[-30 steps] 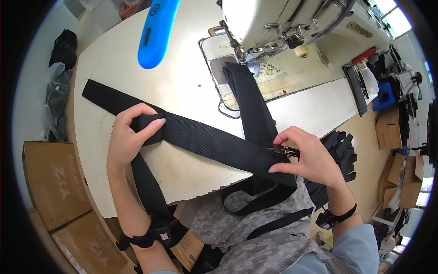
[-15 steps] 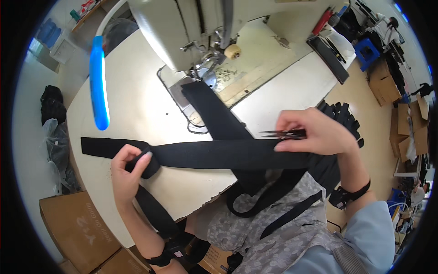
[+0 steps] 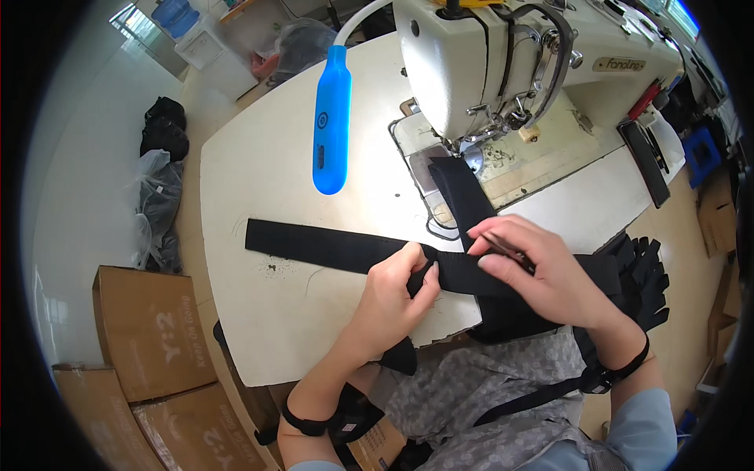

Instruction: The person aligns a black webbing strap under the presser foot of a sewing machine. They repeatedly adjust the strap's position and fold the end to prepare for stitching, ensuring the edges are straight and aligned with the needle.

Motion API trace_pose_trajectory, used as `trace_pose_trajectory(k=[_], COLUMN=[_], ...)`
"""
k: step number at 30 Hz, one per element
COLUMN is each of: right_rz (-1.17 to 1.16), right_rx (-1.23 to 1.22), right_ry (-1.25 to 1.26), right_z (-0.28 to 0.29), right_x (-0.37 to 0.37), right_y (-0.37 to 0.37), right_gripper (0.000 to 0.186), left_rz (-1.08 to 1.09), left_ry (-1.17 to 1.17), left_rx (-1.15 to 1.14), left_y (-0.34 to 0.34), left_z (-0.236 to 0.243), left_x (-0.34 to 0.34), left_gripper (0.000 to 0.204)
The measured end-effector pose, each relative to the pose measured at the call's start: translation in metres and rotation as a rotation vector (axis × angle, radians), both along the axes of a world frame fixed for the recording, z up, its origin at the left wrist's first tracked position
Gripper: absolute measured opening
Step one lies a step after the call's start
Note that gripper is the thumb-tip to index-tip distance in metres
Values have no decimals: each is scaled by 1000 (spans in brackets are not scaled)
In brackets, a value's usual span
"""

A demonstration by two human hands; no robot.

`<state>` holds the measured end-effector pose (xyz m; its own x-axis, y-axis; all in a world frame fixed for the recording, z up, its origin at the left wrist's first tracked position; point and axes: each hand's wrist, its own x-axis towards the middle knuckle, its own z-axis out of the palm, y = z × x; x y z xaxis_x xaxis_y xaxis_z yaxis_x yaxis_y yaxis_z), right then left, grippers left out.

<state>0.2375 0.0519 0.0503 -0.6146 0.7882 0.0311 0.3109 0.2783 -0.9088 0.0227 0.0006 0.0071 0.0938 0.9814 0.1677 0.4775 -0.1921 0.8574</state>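
Note:
My left hand (image 3: pixel 393 302) is closed on a long black strap (image 3: pixel 322 247) lying across the white table, pinching it where it is bunched. Just to its right, my right hand (image 3: pixel 542 271) is wrapped round dark thread snips (image 3: pixel 509 250) over the same strap. Another wide black strap (image 3: pixel 459 192) runs from under the needle area of the white sewing machine (image 3: pixel 448 74) down beneath my right hand. A bright blue device (image 3: pixel 331 122) on a white flexible stem hangs at the machine's left. The bunched part of the strap is partly hidden by my fingers.
The table edge (image 3: pixel 263 381) curves near my forearms. At left are cardboard boxes (image 3: pixel 145 322) and bagged material (image 3: pixel 161 212). A pile of black strips (image 3: pixel 644 282) lies at right, with a dark tray (image 3: pixel 642 161), a blue stool (image 3: pixel 699 157) and more boxes (image 3: pixel 719 220) beyond.
My left hand has moved right along the strap, close to my right hand, which still holds the snips and has shifted slightly inward. The view has swung about between frames.

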Motion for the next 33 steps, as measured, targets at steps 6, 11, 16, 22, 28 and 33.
trace_pose_trajectory(k=[6,11,16,22,28,33], right_rz=[17,58,43,-98,38,50], right_rx=[131,-50,25,190,310,338], right_ry=[-109,-82,-54,-148,-287,-291], right_z=[-32,-27,-27,-20,-40,-46], right_x=[-23,-32,-36,-38,-46,-59], right_y=[-6,-7,-4,20,6,-4], right_gripper=[25,22,19,19,28,29], left_rz=[55,30,-159,-217,-377,-506], left_ry=[-1,57,102,-36,-46,10], left_rx=[40,-119,-153,-371,-489,-527], left_y=[-6,-4,0,4,3,3], left_z=[1,11,14,5,4,2], left_x=[1,-11,-21,-35,-44,-48], left_gripper=[25,17,17,22,24,22])
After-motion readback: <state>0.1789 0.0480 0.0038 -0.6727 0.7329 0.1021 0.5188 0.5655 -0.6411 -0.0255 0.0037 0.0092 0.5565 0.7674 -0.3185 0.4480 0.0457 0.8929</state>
